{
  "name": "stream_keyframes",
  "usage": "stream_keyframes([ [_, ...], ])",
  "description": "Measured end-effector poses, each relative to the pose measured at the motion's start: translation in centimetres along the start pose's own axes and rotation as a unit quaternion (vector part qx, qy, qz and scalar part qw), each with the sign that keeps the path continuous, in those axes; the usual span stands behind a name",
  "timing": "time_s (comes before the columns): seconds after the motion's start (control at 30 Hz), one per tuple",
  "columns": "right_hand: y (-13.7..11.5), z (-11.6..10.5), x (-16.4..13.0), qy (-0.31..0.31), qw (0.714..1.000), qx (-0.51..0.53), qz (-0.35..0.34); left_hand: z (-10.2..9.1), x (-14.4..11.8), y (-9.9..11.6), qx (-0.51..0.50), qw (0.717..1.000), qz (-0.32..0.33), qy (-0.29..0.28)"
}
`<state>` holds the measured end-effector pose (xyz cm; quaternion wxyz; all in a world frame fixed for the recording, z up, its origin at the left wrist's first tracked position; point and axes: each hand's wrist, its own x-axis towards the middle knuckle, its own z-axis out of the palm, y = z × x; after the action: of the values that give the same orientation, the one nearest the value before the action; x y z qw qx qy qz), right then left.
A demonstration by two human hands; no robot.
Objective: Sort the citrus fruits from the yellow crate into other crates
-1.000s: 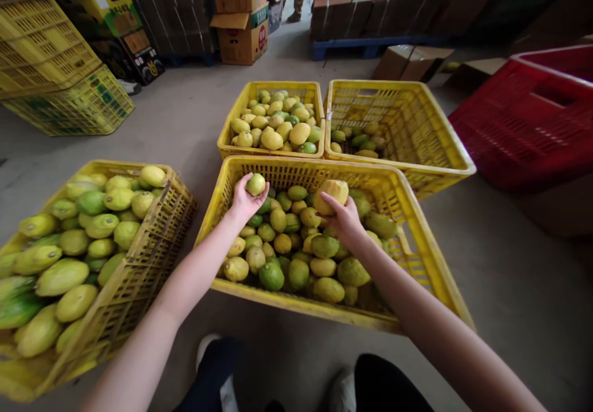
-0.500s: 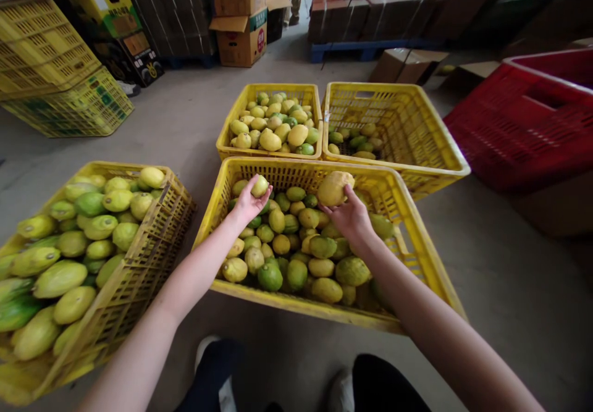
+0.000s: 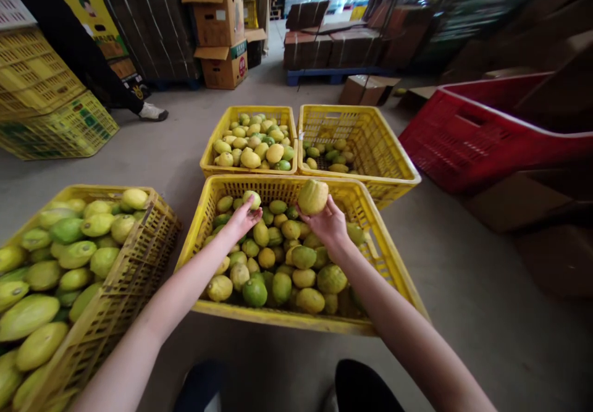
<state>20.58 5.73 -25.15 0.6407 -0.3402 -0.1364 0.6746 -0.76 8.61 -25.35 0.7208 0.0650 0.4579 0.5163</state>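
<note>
My left hand (image 3: 244, 217) is closed on a small yellow-green lemon (image 3: 252, 199), held above the left part of the near yellow crate (image 3: 197, 230). On the right, my right hand (image 3: 328, 222) grips a much larger, knobbly yellow-green lemon (image 3: 313, 196) from below and the side. Both fruits are raised over the crate, which is filled with loose green and yellow lemons (image 3: 303, 256) of mixed sizes. Parts of the pile are hidden by my forearms.
Behind stand a crate of mostly yellow lemons (image 3: 250, 159) and a crate with few fruits (image 3: 398, 168). A crate heaped with big lemons (image 3: 76, 254) is at left. A red crate (image 3: 456, 131) sits at right. A person's leg (image 3: 109, 72) shows beside stacked yellow crates (image 3: 55, 121).
The view has shifted right and tilted up a little. The large lemon has turned in my right hand and now stands more upright. Another person's leg has come in at upper left.
</note>
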Motion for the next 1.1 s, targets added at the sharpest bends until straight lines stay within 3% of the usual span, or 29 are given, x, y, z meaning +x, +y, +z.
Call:
stream_keyframes([
  [0.13,-0.2,-0.2,0.2,0.001,1.0,0.008,0.006,2.3,1.2,0.2,0.012,0.998,0.05,-0.035],
  [0.23,-0.1,-0.4,0.2,0.015,1.0,0.005,-0.014,3.2,1.5,-0.4,-0.018,0.996,0.034,-0.076],
  [0.4,0.1,-0.3,0.1,0.041,0.999,-0.004,0.01,2.3,0.5,-1.7,-0.031,0.996,-0.01,-0.087],
  [0.57,0.0,-0.1,0.1,0.028,0.996,0.06,0.068,2.0,-0.5,-1.4,-0.044,0.991,-0.029,-0.127],
  [0.7,-0.2,0.2,0.2,0.055,0.99,0.096,0.084,2.2,-0.7,-1.5,-0.05,0.989,-0.04,-0.132],
  [0.9,0.5,0.5,0.3,0.08,0.989,0.027,0.124,2.2,-0.8,-1.3,-0.055,0.988,-0.061,-0.129],
  [1.1,0.4,0.8,-0.5,0.065,0.992,0.013,0.103,2.5,-0.9,-0.5,-0.057,0.989,-0.059,-0.121],
])
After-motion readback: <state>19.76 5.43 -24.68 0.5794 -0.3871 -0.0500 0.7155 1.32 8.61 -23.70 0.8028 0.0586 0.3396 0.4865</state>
